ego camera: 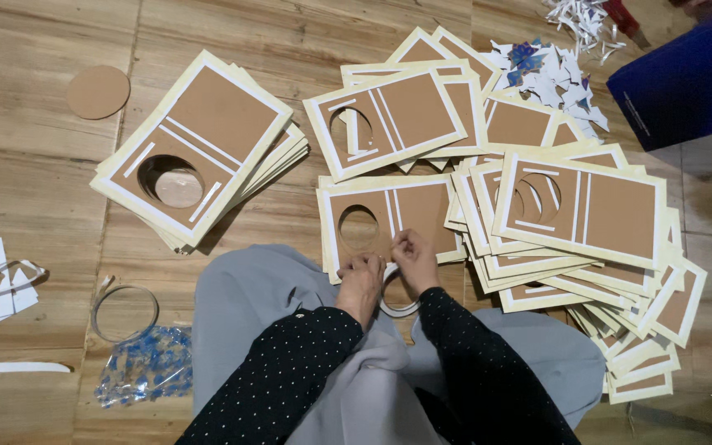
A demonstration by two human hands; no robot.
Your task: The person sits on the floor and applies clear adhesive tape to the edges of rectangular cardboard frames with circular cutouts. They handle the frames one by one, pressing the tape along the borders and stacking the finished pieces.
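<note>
Both hands pinch together at a tape roll (397,298): left hand (361,284) closed, right hand (414,257) closed, over 1 brown card (389,216)

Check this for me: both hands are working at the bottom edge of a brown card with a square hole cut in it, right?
Not quite. In the head view the left hand and right hand do work at the bottom edge of the brown card, but its hole is round, not square.

left hand (361,280) | right hand (412,257) | touching, fingertips pinched together, sleeved forearms converging
</note>
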